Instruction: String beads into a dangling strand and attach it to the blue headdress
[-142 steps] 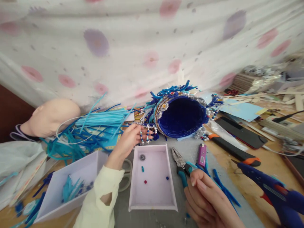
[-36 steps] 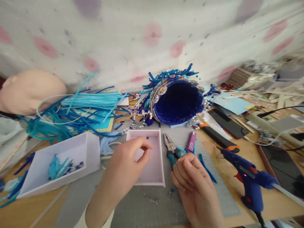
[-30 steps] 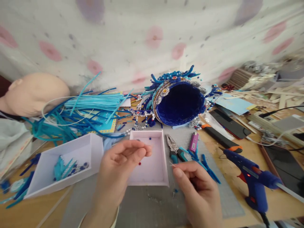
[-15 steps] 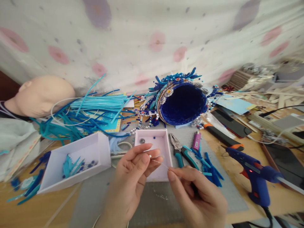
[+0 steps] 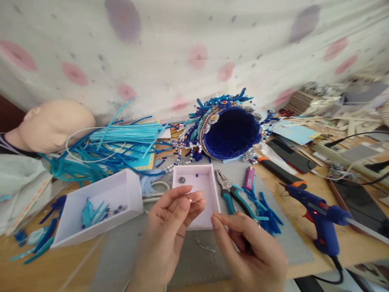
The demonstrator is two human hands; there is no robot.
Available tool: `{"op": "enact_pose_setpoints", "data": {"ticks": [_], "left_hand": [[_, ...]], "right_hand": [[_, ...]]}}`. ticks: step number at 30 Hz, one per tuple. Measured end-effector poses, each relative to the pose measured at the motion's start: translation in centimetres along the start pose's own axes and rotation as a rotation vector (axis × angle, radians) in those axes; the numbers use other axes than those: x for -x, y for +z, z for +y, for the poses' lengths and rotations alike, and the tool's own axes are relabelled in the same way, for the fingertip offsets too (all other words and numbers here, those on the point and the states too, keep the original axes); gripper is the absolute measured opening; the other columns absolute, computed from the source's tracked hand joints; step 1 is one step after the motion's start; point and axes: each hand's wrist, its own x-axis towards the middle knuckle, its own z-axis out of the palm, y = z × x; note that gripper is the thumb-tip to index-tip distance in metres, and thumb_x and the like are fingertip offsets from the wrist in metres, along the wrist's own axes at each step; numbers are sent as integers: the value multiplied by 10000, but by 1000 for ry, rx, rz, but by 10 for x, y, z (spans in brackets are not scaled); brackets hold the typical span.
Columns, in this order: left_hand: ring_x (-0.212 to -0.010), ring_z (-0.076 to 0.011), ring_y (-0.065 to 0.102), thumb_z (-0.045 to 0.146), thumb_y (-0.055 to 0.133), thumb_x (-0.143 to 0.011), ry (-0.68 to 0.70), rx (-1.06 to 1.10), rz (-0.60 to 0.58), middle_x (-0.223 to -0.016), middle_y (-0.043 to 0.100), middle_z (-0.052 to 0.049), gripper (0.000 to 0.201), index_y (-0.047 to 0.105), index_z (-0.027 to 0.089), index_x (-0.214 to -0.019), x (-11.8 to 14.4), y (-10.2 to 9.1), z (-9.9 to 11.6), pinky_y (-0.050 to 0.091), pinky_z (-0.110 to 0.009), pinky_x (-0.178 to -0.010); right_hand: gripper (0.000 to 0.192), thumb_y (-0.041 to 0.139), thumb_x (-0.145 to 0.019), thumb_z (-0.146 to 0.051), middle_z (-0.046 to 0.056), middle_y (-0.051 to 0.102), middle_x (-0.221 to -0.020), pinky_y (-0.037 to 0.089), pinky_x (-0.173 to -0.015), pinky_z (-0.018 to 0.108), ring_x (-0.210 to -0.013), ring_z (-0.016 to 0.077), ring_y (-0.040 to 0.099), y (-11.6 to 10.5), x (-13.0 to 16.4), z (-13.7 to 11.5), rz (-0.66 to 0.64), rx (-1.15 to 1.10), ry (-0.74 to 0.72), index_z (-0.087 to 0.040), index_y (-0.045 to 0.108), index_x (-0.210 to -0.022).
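Note:
My left hand pinches a small white bead between thumb and fingertips. My right hand grips a thin wire pin whose tip meets the bead. Both hands hover over the near edge of a small pink tray that holds a few loose beads. Behind the tray lies a dark blue beaded headdress on its side, its hollow facing me.
Pliers, a pink lighter and blue strips lie right of the tray. A blue glue gun stands at right. A white box of blue pieces sits at left, behind it turquoise strips and a mannequin head.
My left hand left the headdress's bead strand, picked a bead from the tray and came toward me. My right hand raised the wire pin until it met the bead.

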Motion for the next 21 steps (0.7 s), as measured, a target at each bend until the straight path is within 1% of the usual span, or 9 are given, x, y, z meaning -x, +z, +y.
{"op": "enact_pose_setpoints", "data": {"ticks": [3, 8, 11, 14, 17, 19, 21], "left_hand": [[-818, -129, 750, 252, 781, -786, 5, -1, 3, -892, 793, -5, 140, 765, 245, -926, 1, -2, -1, 597, -206, -827], [-786, -139, 753, 268, 803, -759, 49, -7, 45, -852, 792, -11, 157, 765, 233, -907, 2, -2, -3, 607, -209, -795], [-801, -136, 752, 268, 800, -764, 49, -39, 55, -857, 792, -14, 153, 762, 230, -907, 2, -2, -3, 601, -207, -808], [-812, -134, 749, 285, 805, -757, 70, -132, 101, -857, 792, -14, 175, 755, 230, -915, 2, -4, -3, 594, -192, -803], [-807, -146, 748, 326, 806, -749, 117, -317, 182, -854, 791, -21, 234, 740, 230, -952, 5, -4, -3, 594, -179, -747], [-804, -154, 744, 335, 797, -755, 146, -427, 201, -843, 788, -25, 199, 739, 227, -912, 8, -1, -2, 589, -181, -725], [-801, -157, 737, 319, 791, -756, 170, -474, 200, -817, 783, -22, 123, 739, 228, -821, 13, 5, -1, 580, -189, -733]], "right_hand": [[159, 654, -835, -83, -87, 317, -566, 280, -451, 233, -448, 68, 345, 0, 0, 0, -6, 3, -8, -233, 674, -882], [165, 652, -835, -80, -87, 309, -563, 298, -449, 229, -442, 71, 346, 0, -1, 3, -45, 37, -59, -228, 677, -906], [168, 659, -827, -77, -84, 301, -563, 287, -447, 242, -445, 79, 341, 1, 0, 3, -51, 27, -44, -227, 677, -900], [166, 664, -822, -82, -81, 306, -556, 276, -464, 254, -455, 84, 336, 2, 1, 1, -22, -7, 12, -233, 689, -884], [111, 656, -840, -132, -75, 344, -534, 253, -445, 256, -448, 89, 332, 3, 2, -2, -49, -54, 102, -229, 707, -855], [86, 644, -858, -193, -72, 369, -509, 233, -427, 253, -438, 91, 321, 3, 1, -3, -97, -97, 193, -227, 708, -812], [121, 628, -878, -249, -62, 430, -508, 238, -423, 246, -436, 90, 328, 2, 0, -3, -135, -150, 279, -225, 699, -783]]}}
